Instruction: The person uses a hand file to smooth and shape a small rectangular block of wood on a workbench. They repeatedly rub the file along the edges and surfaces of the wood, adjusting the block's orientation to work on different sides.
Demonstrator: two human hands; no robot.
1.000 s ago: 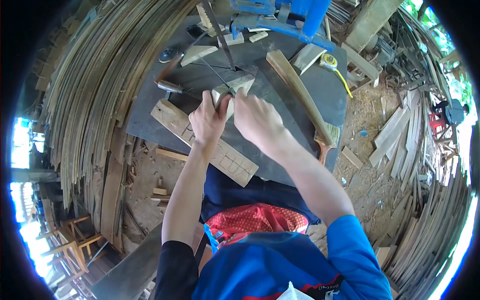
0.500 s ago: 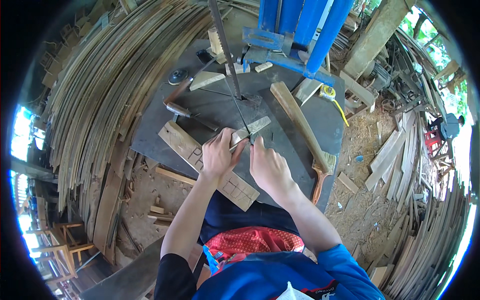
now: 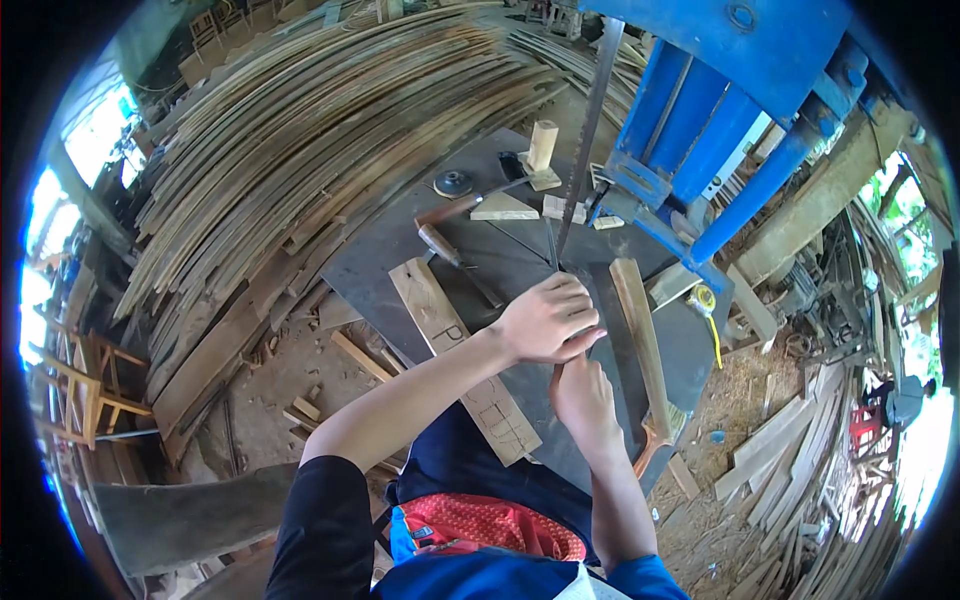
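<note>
My left hand (image 3: 550, 318) is curled over the top of my closed right hand (image 3: 584, 400), above the dark saw table (image 3: 360, 270). A thin dark rod (image 3: 551, 245), which looks like a file, sticks out beyond my left hand near the foot of the toothed bandsaw blade (image 3: 588, 135). Its near end is hidden by my hands. Whatever sits inside my left fingers cannot be seen. Left of my hands, partly under my left forearm, a pale board (image 3: 425, 298) with pencil marks lies across the table.
Right of my hands lie a long wooden bar (image 3: 640, 335), a brush (image 3: 655, 440) and a yellow tape measure (image 3: 703, 297). Toward the back are a brown-handled metal tool (image 3: 440, 245) and a wood wedge (image 3: 503, 208). The blue saw frame (image 3: 700, 130) rises at back right.
My left hand has moved right and turned across my right hand; the small wood block it held is now out of sight. The whole view has also shifted, showing more of the blue frame.
</note>
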